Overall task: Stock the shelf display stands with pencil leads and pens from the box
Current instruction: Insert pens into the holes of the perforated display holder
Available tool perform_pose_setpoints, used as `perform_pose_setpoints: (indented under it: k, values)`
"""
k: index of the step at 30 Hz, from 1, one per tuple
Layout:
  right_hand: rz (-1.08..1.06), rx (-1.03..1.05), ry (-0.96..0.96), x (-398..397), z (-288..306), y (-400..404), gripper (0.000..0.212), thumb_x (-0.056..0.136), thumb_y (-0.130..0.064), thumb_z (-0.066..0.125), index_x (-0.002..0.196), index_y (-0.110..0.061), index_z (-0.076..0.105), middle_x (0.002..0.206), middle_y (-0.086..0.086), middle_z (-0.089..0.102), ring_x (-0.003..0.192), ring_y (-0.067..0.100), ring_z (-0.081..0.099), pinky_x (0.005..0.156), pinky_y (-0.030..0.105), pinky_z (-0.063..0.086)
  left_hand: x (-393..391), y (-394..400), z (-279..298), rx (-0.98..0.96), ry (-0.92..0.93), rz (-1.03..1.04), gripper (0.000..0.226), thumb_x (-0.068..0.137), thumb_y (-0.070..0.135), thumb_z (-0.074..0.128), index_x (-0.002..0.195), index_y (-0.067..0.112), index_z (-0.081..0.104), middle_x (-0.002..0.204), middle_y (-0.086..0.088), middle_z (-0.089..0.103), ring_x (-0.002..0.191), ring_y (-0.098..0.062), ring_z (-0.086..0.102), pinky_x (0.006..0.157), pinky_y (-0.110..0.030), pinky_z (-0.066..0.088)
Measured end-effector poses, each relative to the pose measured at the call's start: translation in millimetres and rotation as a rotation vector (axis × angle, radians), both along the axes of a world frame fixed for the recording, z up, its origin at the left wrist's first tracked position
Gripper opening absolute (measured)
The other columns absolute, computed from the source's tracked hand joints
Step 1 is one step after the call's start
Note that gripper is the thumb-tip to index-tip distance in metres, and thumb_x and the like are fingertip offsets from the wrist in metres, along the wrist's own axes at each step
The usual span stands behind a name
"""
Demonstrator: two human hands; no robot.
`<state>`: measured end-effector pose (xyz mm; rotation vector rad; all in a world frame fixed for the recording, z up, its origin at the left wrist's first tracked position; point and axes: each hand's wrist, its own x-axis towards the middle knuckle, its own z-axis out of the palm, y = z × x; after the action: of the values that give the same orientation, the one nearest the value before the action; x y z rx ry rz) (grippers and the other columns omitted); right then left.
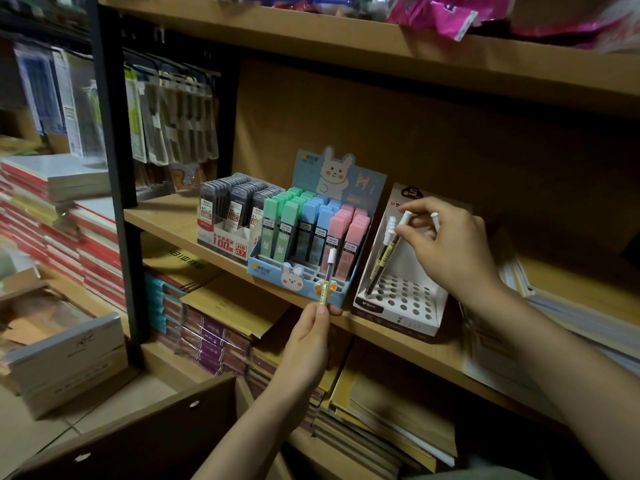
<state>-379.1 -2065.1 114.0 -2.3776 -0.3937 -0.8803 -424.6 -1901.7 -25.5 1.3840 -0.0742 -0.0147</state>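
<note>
My left hand (309,344) pinches one slim lead tube (327,277) with a white cap, upright in front of the blue rabbit display stand (273,271). My right hand (446,242) grips several white-capped lead tubes (388,247), their lower ends reaching into the back-left holes of the white perforated display stand (401,299) on the wooden shelf (166,216). The rabbit stand holds green, blue and pink lead cases (311,230). A white stand of dark lead cases (228,206) sits to its left. The brown cardboard box (145,431) lies open at the bottom left.
Notebook stacks (221,334) fill the shelf below. Packaged goods (169,119) hang from hooks at the upper left. Red-spined book piles (69,233) rise on the left, papers (568,306) lie right of the white stand. An upper shelf board (381,43) overhangs closely.
</note>
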Motion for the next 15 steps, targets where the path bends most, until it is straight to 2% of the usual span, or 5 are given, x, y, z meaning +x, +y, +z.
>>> perform_pose_setpoints:
  k: [6, 9, 11, 13, 15]
  values:
    - [-0.01, -0.039, 0.012, -5.2, -5.8, -1.6, 0.025, 0.084, -0.02, 0.075, 0.108, -0.023, 0.071, 0.084, -0.013, 0.064, 0.065, -0.014, 0.053, 0.058, -0.005, 0.038, 0.7, 3.2, -0.8, -0.017, 0.002, 0.016, 0.032, 0.105, 0.038, 0.03, 0.105, 0.024, 0.059, 0.059, 0.011, 0.04, 0.055, -0.007, 0.038, 0.055, -0.027, 0.032]
    - [0.021, -0.081, -0.01, -9.5, -12.7, 1.5, 0.028, 0.083, -0.02, 0.075, 0.11, -0.024, 0.071, 0.093, -0.008, 0.068, 0.054, -0.01, 0.053, 0.055, 0.0, 0.042, 1.8, 3.2, -0.2, 0.001, -0.014, 0.012, 0.032, 0.104, 0.038, 0.03, 0.105, 0.025, 0.059, 0.061, 0.011, 0.041, 0.055, -0.007, 0.039, 0.056, -0.027, 0.033]
    - [0.008, -0.096, 0.003, -7.0, -14.1, 4.9, 0.029, 0.084, -0.021, 0.075, 0.112, -0.025, 0.071, 0.098, -0.007, 0.07, 0.052, -0.01, 0.049, 0.054, 0.003, 0.038, 1.6, 2.4, 0.2, 0.006, -0.02, 0.006, 0.031, 0.104, 0.037, 0.03, 0.105, 0.025, 0.059, 0.061, 0.011, 0.041, 0.055, -0.006, 0.039, 0.056, -0.027, 0.032]
    - [0.01, -0.093, 0.034, -4.2, -18.5, 8.4, 0.03, 0.085, -0.021, 0.074, 0.115, -0.025, 0.07, 0.087, -0.009, 0.069, 0.048, -0.01, 0.048, 0.048, 0.004, 0.034, 0.2, 1.4, 0.9, 0.007, -0.018, 0.001, 0.032, 0.104, 0.037, 0.03, 0.105, 0.024, 0.059, 0.059, 0.013, 0.041, 0.054, -0.005, 0.038, 0.056, -0.026, 0.031]
    - [-0.011, -0.134, -0.003, -4.8, -24.6, 10.6, 0.033, 0.085, -0.022, 0.074, 0.118, -0.025, 0.069, 0.083, -0.01, 0.065, 0.049, -0.007, 0.047, 0.052, 0.004, 0.031, -1.5, 0.9, 2.5, 0.015, -0.027, -0.012, 0.032, 0.104, 0.037, 0.03, 0.106, 0.024, 0.059, 0.057, 0.015, 0.041, 0.052, -0.004, 0.038, 0.056, -0.026, 0.031]
